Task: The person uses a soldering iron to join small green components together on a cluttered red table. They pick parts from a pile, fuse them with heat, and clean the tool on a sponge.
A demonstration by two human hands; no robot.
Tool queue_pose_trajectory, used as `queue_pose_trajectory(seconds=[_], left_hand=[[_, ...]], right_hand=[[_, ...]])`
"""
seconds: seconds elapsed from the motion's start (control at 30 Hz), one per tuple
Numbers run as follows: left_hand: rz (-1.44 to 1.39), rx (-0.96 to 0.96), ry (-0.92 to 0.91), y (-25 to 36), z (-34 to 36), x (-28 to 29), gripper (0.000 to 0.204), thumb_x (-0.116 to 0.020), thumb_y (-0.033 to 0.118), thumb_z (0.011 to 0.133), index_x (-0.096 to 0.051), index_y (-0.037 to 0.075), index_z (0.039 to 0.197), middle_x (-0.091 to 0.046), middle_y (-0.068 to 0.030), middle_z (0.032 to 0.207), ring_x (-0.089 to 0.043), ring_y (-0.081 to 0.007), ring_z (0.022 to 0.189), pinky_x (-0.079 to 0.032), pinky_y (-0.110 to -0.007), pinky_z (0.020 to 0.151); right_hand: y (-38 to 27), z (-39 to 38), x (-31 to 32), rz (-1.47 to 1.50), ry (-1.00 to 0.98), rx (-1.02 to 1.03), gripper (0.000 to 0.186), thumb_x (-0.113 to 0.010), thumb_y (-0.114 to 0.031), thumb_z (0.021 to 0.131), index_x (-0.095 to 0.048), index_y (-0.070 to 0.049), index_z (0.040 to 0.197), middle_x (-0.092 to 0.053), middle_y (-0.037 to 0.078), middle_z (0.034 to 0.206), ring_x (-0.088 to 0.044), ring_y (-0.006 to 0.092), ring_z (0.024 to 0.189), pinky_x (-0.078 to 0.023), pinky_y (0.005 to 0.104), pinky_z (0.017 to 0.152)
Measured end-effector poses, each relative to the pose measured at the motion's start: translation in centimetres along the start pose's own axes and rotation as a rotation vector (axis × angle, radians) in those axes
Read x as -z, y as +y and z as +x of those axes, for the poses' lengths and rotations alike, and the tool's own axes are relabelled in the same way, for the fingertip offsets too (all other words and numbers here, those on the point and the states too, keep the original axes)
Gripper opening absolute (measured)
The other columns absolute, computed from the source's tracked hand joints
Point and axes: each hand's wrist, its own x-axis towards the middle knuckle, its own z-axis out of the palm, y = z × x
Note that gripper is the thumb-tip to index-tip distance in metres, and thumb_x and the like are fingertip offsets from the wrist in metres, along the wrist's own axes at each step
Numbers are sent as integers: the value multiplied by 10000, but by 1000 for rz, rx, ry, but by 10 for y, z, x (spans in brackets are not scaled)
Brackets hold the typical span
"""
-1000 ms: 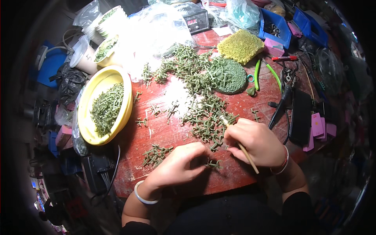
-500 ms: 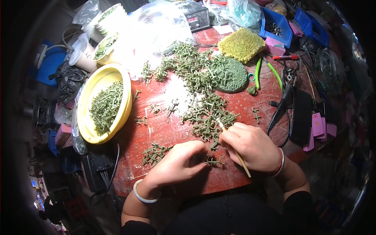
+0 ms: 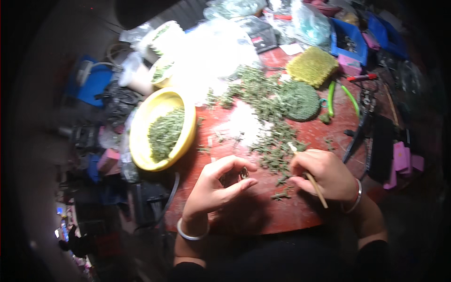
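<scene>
My left hand (image 3: 213, 185) is raised over the near part of the red table, fingers curled into a cup. Small dark-green pieces (image 3: 244, 173) show between its thumb and fingers, blurred. Between its thumb and fingers, my right hand (image 3: 326, 176) grips a thin wooden brush (image 3: 317, 191), its pale tip pointing away from me. Just beyond that tip spreads a loose heap of small branched green pieces (image 3: 272, 152). A few loose pieces (image 3: 282, 194) lie on the table between my two hands, nearer the right.
A yellow basin (image 3: 135, 143) of green pieces stands at the left. Behind the heap sit a round green textured pad (image 3: 303, 101) and a yellow sponge-like block (image 3: 312, 66). Green-handled pliers (image 3: 331, 98), a black box (image 3: 379, 145) and pink blocks (image 3: 400, 157) lie at the right. Blue bins (image 3: 348, 42) stand farther back.
The whole view has shifted and blurred. My left hand has lifted and turned, its cupped inside now showing green pieces. My right hand still holds the brush, farther from the left hand.
</scene>
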Motion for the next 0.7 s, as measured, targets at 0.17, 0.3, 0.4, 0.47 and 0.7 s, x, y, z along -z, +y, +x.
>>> queue_pose_trajectory(seconds=[0.17,0.3,0.4,0.47,0.7], left_hand=[[373,-20,707,30,-5,40,198,-805,54,921,-754,9,1107,-705,-4,928,-613,-67,807,-492,-239,722],[874,-244,980,8,15,100,236,-821,126,909,-774,-15,1093,-744,-138,929,-683,-191,809,-530,-327,744],[973,-250,914,3,21,111,307,-846,223,875,-779,-5,1071,-734,-185,923,-688,-283,811,-546,-399,773],[1073,-305,930,-5,19,121,326,-848,252,866,-782,4,1067,-726,-206,923,-686,-321,832,-546,-426,780],[961,-356,1143,26,4,86,161,-764,57,920,-733,-18,1059,-681,-171,1009,-678,-334,879,-551,-416,742]], right_hand=[[3,-4,0,-4,24,-35,204,-773,-124,857,-617,-54,967,-658,134,822,-667,355,813,-519,464,723],[0,-4,-5,16,7,-28,199,-782,-118,853,-623,-53,953,-657,133,807,-665,355,807,-516,464,713],[1,-5,-6,17,14,-13,194,-783,-118,853,-626,-52,946,-657,133,801,-663,358,805,-515,464,711],[-1,-5,-6,22,30,4,192,-782,-118,854,-627,-51,945,-657,133,799,-662,359,804,-514,465,710],[-4,-2,-4,31,61,1,169,-767,-116,870,-631,-49,945,-666,137,817,-661,366,813,-513,469,723]])
